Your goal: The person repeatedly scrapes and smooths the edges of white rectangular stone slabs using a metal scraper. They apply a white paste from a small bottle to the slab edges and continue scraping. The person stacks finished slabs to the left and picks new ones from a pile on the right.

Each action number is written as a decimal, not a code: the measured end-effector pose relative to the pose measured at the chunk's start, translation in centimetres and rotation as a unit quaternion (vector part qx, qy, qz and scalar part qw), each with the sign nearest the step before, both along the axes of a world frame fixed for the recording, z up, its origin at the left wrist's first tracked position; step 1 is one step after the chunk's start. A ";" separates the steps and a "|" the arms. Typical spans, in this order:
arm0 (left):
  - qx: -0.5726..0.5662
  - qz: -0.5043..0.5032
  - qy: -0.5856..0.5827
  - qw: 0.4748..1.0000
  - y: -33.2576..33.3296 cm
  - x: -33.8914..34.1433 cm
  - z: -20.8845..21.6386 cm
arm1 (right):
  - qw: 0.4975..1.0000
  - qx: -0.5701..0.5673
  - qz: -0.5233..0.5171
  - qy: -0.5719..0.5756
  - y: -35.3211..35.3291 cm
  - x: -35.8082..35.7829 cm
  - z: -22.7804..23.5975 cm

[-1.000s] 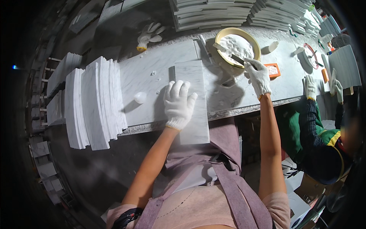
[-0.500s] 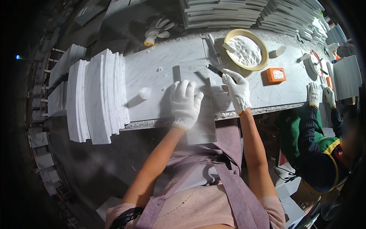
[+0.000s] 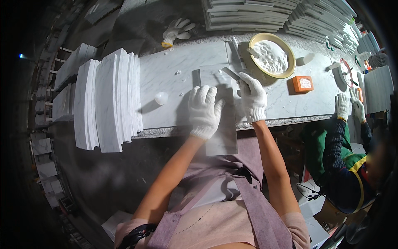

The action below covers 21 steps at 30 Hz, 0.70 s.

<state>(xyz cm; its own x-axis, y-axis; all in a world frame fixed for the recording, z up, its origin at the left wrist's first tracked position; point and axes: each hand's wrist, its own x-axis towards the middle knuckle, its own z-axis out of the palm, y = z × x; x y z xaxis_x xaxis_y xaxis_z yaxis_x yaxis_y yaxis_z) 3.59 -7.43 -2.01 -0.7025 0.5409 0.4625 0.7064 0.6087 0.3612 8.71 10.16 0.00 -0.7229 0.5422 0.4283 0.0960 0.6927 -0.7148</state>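
Observation:
My left hand (image 3: 205, 110), in a white knit glove, lies flat with its fingers stretched out on a long grey-white marble tile (image 3: 223, 135). The tile's near end sticks out past the bench edge towards my apron. My right hand (image 3: 253, 99), gloved the same way, is closed around a flat-bladed scraper (image 3: 230, 74); its handle is hidden by the fingers. The blade points left over the tile's far end, near a small white blob (image 3: 220, 71). I cannot tell whether the blade touches the tile.
A yellow basin (image 3: 291, 73) of white paste or powder stands beyond my right hand, beside an orange block (image 3: 303, 84). Marble slabs (image 3: 108, 99) stand at left; more (image 3: 248, 14) are stacked behind. A translucent white cup (image 3: 161, 98) and loose glove (image 3: 177, 32) lie about. A co-worker's gloved hands (image 3: 342, 106) are at right.
My right hand has shifted slightly left, bringing the scraper's blade from beside the tile to over its far end. My left hand stays flat on the tile. The view has shifted slightly.

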 end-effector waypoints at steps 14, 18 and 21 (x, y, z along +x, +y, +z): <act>0.077 0.238 -0.009 0.968 -12.3 0.6 -2.3 | 0.620 -0.780 0.067 0.057 0.8 14.5 -1.7; 0.089 0.236 -0.006 0.968 -13.6 -2.9 -3.0 | 0.577 -0.810 -0.013 0.107 -1.4 14.0 -2.9; 0.071 0.276 -0.042 0.958 -12.6 -4.9 -2.8 | 0.749 -0.655 0.092 0.033 -1.9 12.6 -2.9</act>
<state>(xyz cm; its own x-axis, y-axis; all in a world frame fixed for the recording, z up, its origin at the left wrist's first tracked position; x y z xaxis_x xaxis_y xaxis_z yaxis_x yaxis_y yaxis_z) -1.34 -20.07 -4.86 -0.9014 0.0118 0.4328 0.2557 0.8212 0.5101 21.28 8.23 -2.87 -0.8374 0.4231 -0.3461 0.0187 -0.6105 -0.7918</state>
